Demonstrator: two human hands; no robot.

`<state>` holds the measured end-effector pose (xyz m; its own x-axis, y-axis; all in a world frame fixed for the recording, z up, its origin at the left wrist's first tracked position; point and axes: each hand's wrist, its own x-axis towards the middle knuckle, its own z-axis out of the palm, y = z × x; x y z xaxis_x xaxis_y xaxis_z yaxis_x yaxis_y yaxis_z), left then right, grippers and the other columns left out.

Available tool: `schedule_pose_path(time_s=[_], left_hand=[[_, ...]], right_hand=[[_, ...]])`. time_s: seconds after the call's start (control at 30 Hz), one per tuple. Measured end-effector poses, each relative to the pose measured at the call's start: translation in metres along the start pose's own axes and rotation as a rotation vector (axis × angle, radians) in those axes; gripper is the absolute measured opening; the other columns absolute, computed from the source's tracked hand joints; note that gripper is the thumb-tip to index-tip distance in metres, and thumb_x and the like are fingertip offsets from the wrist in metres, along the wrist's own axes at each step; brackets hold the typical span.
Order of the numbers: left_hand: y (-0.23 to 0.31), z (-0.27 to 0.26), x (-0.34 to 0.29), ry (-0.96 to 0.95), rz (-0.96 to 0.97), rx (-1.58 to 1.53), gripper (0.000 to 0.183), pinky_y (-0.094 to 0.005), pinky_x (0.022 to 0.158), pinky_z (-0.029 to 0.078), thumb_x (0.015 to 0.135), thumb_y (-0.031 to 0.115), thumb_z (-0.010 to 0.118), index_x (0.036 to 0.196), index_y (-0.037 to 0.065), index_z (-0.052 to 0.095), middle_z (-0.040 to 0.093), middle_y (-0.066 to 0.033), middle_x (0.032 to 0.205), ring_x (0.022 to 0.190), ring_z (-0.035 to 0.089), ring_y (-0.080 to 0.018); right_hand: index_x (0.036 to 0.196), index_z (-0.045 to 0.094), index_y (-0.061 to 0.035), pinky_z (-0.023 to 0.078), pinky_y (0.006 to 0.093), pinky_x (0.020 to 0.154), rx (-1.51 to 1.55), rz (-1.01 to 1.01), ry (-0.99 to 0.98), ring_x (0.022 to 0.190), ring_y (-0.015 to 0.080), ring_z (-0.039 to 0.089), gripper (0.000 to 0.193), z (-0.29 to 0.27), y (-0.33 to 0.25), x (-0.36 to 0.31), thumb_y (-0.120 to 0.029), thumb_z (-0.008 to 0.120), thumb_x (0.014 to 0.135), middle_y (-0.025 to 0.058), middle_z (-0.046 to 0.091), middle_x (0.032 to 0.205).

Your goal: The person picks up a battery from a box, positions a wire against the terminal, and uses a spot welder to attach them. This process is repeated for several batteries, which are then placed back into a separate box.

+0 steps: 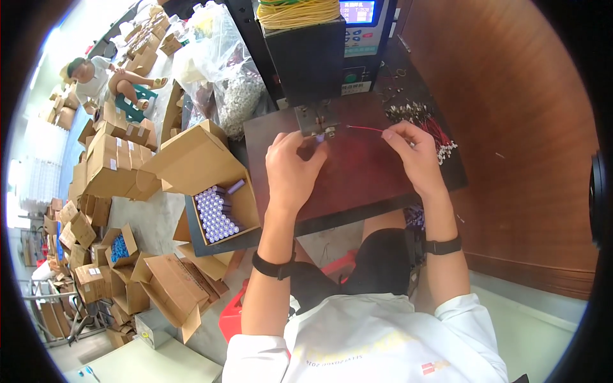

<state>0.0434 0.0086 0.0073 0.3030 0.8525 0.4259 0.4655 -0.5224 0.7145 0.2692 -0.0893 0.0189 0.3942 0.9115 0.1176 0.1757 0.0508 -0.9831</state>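
My left hand [290, 167] is closed around a small purple cylindrical battery cell [320, 138], mostly hidden by the fingers. It holds the cell just under the metal electrode tips [321, 121] of a black spot welder [305, 60]; whether they touch, I cannot tell. To the right, my right hand [414, 152] pinches one end of a thin red wire [366, 128] between thumb and fingers. The wire's free end points left toward the electrodes, a little above the dark red-brown work board [348, 188].
An open cardboard box [254, 220] with many purple cells [217, 214] stands left of the board. Behind my right hand lies a heap of red wires with white connectors [440, 137]. A wooden panel [517, 159] bounds the right side. Further left, a person [96, 80] sits among stacked cartons.
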Motion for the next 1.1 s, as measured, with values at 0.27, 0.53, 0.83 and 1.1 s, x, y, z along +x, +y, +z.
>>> schedule_pose_path(time_s=[0.27, 0.53, 0.83, 1.1], left_hand=[[0.005, -0.002, 0.000, -0.022, -0.020, -0.010, 0.025, -0.0348, 0.070, 0.054, 0.079, 0.016, 0.084, 0.093, -0.002, 0.074, 0.070, -0.0137, 0.083, 0.073, 0.069, -0.0250], [0.015, -0.004, -0.001, -0.067, -0.217, -0.249, 0.022, -0.0411, 0.072, 0.053, 0.077, 0.015, 0.081, 0.085, -0.001, 0.068, 0.069, -0.0153, 0.082, 0.078, 0.069, -0.0319], [0.006, 0.000, -0.001, 0.043, 0.017, -0.072, 0.019, -0.0315, 0.063, 0.049, 0.080, 0.011, 0.077, 0.077, -0.004, 0.065, 0.058, -0.0095, 0.066, 0.065, 0.059, -0.0184], [0.008, 0.001, 0.002, -0.114, 0.000, 0.024, 0.018, -0.0428, 0.075, 0.042, 0.082, 0.019, 0.077, 0.075, 0.005, 0.068, 0.061, -0.0058, 0.069, 0.079, 0.060, -0.0295]], right_hand=[[0.098, 0.073, -0.0005, 0.041, 0.0216, 0.076, 0.026, 0.026, -0.023, 0.082, 0.0038, 0.053, 0.012, -0.003, 0.000, -0.001, -0.012, 0.070, 0.098, -0.0044, 0.064, 0.088], [0.098, 0.072, -0.0017, 0.044, 0.0220, 0.078, 0.074, 0.012, 0.110, 0.085, 0.0041, 0.056, 0.009, 0.011, -0.005, -0.016, -0.011, 0.070, 0.098, -0.0041, 0.066, 0.090], [0.095, 0.070, 0.0001, 0.044, 0.0226, 0.076, -0.048, -0.088, -0.036, 0.084, 0.0047, 0.055, 0.009, 0.029, -0.007, -0.021, -0.008, 0.068, 0.098, -0.0019, 0.063, 0.089], [0.094, 0.071, 0.0003, 0.043, 0.0242, 0.070, -0.196, -0.275, 0.018, 0.079, 0.0084, 0.056, 0.010, 0.038, -0.008, -0.016, -0.009, 0.071, 0.097, 0.0016, 0.061, 0.088]])
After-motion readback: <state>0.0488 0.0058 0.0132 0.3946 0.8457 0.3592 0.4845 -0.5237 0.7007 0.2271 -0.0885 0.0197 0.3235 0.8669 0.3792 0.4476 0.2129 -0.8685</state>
